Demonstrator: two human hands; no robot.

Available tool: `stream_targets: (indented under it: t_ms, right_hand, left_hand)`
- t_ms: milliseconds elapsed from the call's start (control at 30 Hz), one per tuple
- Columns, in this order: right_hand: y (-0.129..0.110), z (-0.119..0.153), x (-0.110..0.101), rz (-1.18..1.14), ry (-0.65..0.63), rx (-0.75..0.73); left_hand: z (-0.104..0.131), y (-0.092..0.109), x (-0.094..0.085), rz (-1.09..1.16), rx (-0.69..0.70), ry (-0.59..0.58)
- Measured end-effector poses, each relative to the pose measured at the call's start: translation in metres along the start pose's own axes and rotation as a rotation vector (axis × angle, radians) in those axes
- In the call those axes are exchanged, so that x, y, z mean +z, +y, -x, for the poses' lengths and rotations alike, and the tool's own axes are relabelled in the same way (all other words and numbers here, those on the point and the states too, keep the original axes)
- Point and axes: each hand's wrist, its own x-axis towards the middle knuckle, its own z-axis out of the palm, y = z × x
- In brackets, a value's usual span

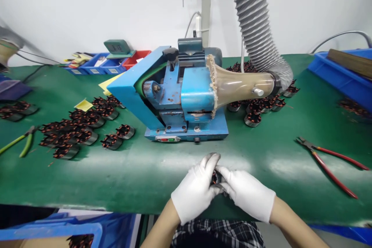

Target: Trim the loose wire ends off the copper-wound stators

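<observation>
Both my hands wear white gloves with dark smudged fingertips and meet near the front edge of the green table. Between them is a motor stator [215,178] with copper windings, mostly hidden by the fingers. My left hand [196,188] is closed around its left side, fingers over the top and thumb below. My right hand [245,192] grips the same stator from the right with bent fingers. Just beyond the hands stands a blue belt sander [200,89] with a red and a green button on its base.
Several stators [84,135] stand left of the machine, more [252,118] behind its right side. Red-handled pliers [328,159] lie at right, green-handled pliers [27,141] at far left. A grey ribbed hose [252,15] rises from the machine. A blue bin [99,236] sits below the table edge.
</observation>
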Motion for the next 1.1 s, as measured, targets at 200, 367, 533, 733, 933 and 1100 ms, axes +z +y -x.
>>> stream_targets:
  t_ms: [200,367,533,733,933,1100]
  right_hand:
    - [-0.003,0.007,0.013,-0.361,0.212,0.104]
    - [-0.003,0.007,0.018,-0.987,0.177,0.246]
    - [0.005,0.007,0.013,-1.212,0.192,0.305]
    - [0.027,0.028,-0.008,-1.295,0.658,0.356]
    - [0.012,0.033,0.008,-0.414,0.649,0.101]
    - [0.003,0.024,0.016,-0.056,0.613,-0.09]
  left_hand:
    - [0.0,0.006,-0.005,-0.054,-0.012,-0.015]
    - [0.0,0.007,-0.003,-0.158,0.02,-0.033]
    - [0.002,0.009,0.01,-0.247,0.02,0.057]
    - [0.004,0.013,0.014,-0.28,-0.011,0.09]
    - [0.002,0.013,0.015,-0.283,-0.014,0.088]
    - [0.0,0.014,0.014,-0.286,-0.022,0.079]
